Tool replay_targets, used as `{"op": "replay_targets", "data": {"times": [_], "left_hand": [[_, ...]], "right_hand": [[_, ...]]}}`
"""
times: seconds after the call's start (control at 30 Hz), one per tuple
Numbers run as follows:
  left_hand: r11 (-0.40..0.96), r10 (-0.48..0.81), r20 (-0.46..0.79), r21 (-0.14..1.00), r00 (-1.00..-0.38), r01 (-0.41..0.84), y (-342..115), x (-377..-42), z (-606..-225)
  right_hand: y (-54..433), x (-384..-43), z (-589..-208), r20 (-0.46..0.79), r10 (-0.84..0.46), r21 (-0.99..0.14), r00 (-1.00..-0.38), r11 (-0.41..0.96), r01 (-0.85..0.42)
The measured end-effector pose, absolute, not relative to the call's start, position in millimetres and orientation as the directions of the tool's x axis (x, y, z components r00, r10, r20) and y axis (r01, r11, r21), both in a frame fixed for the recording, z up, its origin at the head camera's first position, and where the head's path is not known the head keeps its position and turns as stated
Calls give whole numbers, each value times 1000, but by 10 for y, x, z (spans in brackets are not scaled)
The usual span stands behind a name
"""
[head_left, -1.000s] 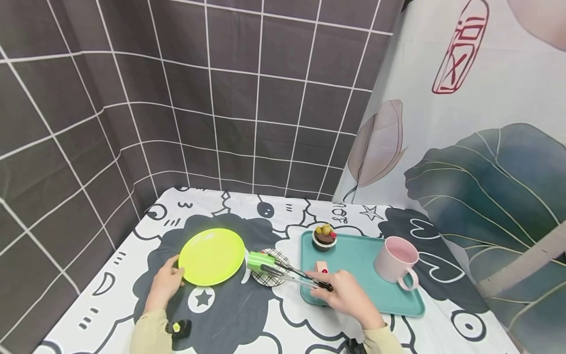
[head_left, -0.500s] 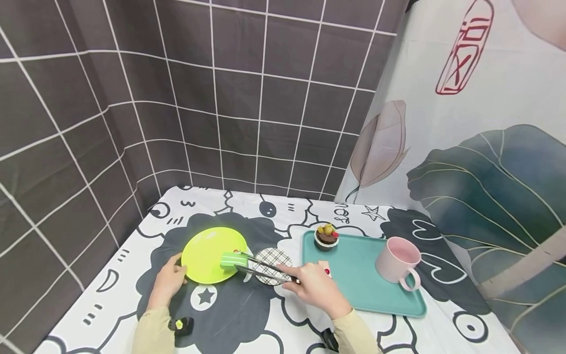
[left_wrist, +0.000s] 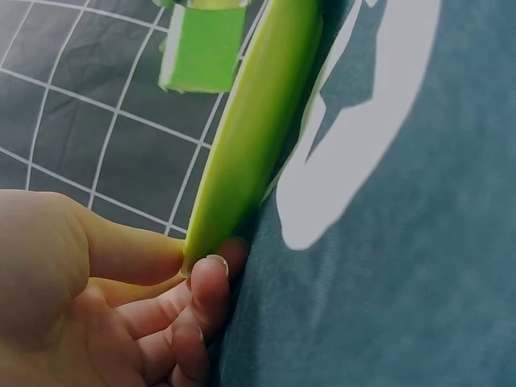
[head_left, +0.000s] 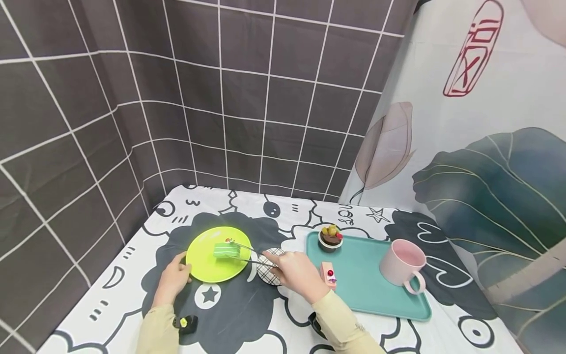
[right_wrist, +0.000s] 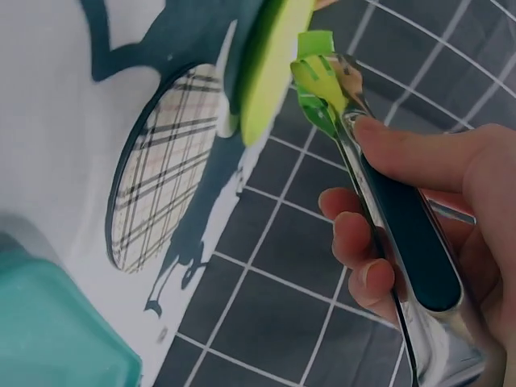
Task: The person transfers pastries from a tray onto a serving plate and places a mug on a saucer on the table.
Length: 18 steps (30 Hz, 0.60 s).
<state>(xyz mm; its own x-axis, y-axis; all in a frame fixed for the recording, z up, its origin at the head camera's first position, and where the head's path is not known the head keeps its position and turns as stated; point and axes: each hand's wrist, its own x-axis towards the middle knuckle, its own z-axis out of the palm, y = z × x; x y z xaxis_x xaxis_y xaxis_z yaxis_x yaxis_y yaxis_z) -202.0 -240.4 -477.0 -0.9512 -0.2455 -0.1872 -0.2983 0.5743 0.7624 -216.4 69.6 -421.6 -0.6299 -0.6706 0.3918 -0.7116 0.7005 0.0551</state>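
My left hand [head_left: 172, 280] pinches the near-left rim of a yellow-green plate [head_left: 201, 268] between thumb and fingers; the left wrist view shows the thumb on the inner side of the rim. My right hand [head_left: 299, 274] grips metal tongs [right_wrist: 415, 242] with dark handle inserts. Their tips reach over the plate on both sides of a green striped cake slice [head_left: 226, 250] with a small red topping. Whether the slice rests on the plate or hangs just above it, I cannot tell.
A checked round coaster [right_wrist: 169, 173] lies right of the plate, partly under my right hand. Farther right, a teal tray [head_left: 362, 270] carries a fruit-topped cupcake [head_left: 329, 239], a pink cake slice [head_left: 327, 274] and a pink mug [head_left: 401, 265]. A dark tiled-pattern curtain [head_left: 247, 98] hangs behind.
My right hand has moved left with the tongs, bringing the green cake slice from over the coaster to above the plate's middle. The tongs' tips look wider apart. My left hand keeps holding the rim.
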Motion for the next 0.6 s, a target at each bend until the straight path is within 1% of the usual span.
{"op": "replay_targets", "data": {"times": [0.13, 0.33, 0.47, 0.6], "left_hand": [[574, -251, -179, 764, -951, -295, -2400, -2016, -4776], [571, -260, -184, 762, -948, -305, -2393, -2017, -4787], [571, -263, -191, 759, -946, -312, -2393, -2024, -4790], [575, -264, -197, 754, -944, -318, -2397, -2044, -4797]], "right_hand": [[655, -2204, -4231, 361, -695, 128, -622, 698, -705], [650, -2202, -4235, 324, -718, 190, -617, 688, -701], [664, -2184, -4221, 319, -728, 198, -607, 678, -708], [679, -2162, -4193, 314, -732, 167, -605, 670, -724]]}}
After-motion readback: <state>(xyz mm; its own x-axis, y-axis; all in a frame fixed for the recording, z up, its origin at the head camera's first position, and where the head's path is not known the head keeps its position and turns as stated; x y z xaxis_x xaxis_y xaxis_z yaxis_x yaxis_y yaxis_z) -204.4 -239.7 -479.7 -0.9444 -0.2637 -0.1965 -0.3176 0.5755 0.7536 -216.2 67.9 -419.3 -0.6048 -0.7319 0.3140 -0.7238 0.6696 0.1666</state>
